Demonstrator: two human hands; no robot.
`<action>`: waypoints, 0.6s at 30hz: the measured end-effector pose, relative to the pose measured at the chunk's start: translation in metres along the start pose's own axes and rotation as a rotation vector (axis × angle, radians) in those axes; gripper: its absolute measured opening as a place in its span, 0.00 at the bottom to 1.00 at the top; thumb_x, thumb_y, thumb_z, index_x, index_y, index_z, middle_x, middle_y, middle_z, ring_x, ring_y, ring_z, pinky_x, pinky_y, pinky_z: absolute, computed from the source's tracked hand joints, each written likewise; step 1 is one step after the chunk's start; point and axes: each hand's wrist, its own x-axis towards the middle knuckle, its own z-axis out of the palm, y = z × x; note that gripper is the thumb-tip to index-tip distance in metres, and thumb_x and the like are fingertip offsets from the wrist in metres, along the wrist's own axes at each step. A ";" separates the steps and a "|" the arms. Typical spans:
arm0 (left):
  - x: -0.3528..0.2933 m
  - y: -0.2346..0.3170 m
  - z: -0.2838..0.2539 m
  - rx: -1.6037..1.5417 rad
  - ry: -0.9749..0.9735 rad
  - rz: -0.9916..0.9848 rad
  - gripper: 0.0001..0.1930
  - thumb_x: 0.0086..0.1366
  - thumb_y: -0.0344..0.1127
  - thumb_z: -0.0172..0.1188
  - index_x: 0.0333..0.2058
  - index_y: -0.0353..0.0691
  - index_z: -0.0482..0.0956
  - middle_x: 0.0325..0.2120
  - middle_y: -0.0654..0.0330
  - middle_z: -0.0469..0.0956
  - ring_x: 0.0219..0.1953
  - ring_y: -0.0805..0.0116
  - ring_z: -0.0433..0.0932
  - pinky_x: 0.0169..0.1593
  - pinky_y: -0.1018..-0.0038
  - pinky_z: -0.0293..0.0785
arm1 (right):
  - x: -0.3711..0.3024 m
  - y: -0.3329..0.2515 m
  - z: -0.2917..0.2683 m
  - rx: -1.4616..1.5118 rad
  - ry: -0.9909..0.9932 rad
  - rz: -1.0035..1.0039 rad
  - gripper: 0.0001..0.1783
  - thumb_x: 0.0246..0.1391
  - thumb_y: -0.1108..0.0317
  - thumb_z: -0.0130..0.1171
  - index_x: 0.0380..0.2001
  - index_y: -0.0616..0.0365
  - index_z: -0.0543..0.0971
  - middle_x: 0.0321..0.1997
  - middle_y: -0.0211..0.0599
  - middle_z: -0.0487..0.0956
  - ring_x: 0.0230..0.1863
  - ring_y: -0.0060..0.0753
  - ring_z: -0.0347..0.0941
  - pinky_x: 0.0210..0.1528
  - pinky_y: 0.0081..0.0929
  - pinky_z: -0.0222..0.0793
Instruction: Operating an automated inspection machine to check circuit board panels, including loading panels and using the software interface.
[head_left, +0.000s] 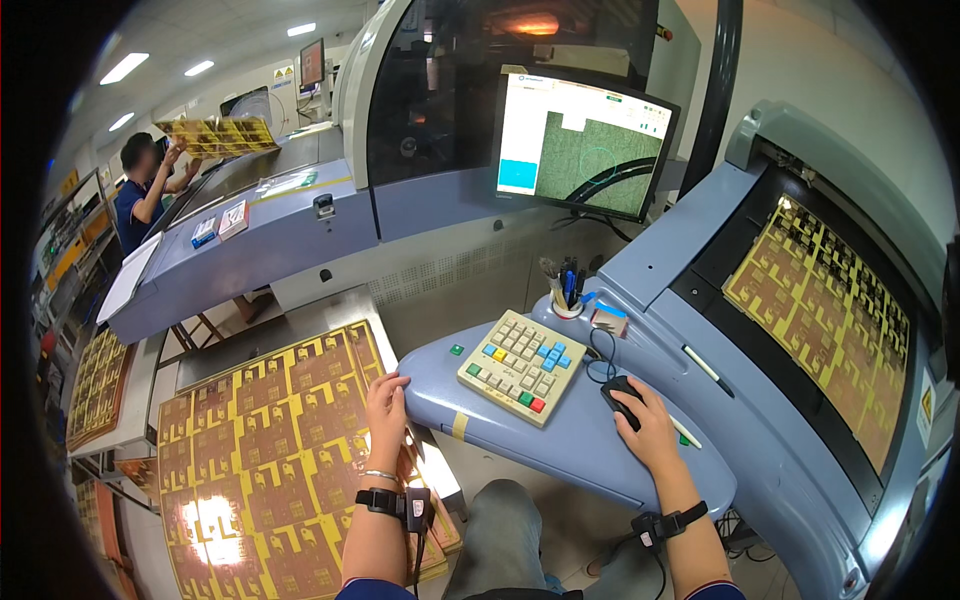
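Observation:
My right hand [650, 428] is wrapped over a black computer mouse [620, 398] on the blue-grey console shelf [510, 450]. At the shelf's left end rests my left hand [386, 410], holding nothing, its fingers stretched out and loosely bent at the edge. Close beside it lies a large copper-and-gold circuit board panel [270, 440], on top of a stack. Between my hands sits a beige keypad [522, 367] with several coloured keys. Beyond it a monitor [585, 150] shows a green magnified picture with a circle and a dark curved band.
A similar panel [820, 310] lies on the machine's black bed at right. A pen cup [567, 300] and a white pen [708, 370] are on the console. At far left, another person [140, 190] lifts a gold panel [220, 137]. More panels [97, 385] are stacked at left.

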 end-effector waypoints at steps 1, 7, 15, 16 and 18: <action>0.000 0.001 0.000 0.000 -0.003 -0.006 0.10 0.67 0.26 0.52 0.41 0.37 0.83 0.49 0.52 0.75 0.54 0.57 0.74 0.55 0.66 0.73 | 0.000 0.000 0.000 -0.001 -0.001 0.003 0.21 0.47 0.69 0.66 0.47 0.46 0.82 0.62 0.40 0.73 0.55 0.50 0.73 0.56 0.41 0.71; 0.000 0.000 0.000 0.015 0.002 -0.004 0.10 0.67 0.26 0.52 0.41 0.37 0.82 0.49 0.52 0.75 0.54 0.57 0.74 0.56 0.66 0.73 | 0.000 -0.002 -0.001 -0.003 -0.001 0.010 0.20 0.47 0.68 0.66 0.47 0.46 0.82 0.61 0.40 0.73 0.55 0.49 0.73 0.56 0.41 0.71; 0.000 0.002 0.001 0.001 0.004 -0.024 0.10 0.67 0.26 0.52 0.41 0.37 0.82 0.49 0.53 0.75 0.54 0.57 0.74 0.56 0.66 0.72 | 0.000 -0.001 -0.001 0.002 0.006 -0.002 0.20 0.47 0.69 0.66 0.47 0.46 0.83 0.61 0.40 0.74 0.55 0.50 0.73 0.56 0.41 0.72; 0.000 0.002 0.001 0.003 0.001 -0.025 0.10 0.67 0.26 0.52 0.41 0.37 0.82 0.49 0.52 0.75 0.54 0.56 0.74 0.56 0.66 0.72 | 0.000 -0.001 -0.001 0.006 0.006 0.001 0.20 0.47 0.69 0.66 0.47 0.46 0.83 0.61 0.40 0.74 0.55 0.50 0.73 0.56 0.41 0.71; 0.000 0.000 0.000 0.006 0.000 -0.026 0.10 0.67 0.26 0.52 0.41 0.37 0.82 0.49 0.52 0.75 0.54 0.56 0.74 0.56 0.66 0.73 | 0.000 -0.001 -0.001 0.010 0.005 0.003 0.20 0.47 0.69 0.66 0.47 0.46 0.83 0.61 0.41 0.74 0.55 0.49 0.73 0.56 0.41 0.71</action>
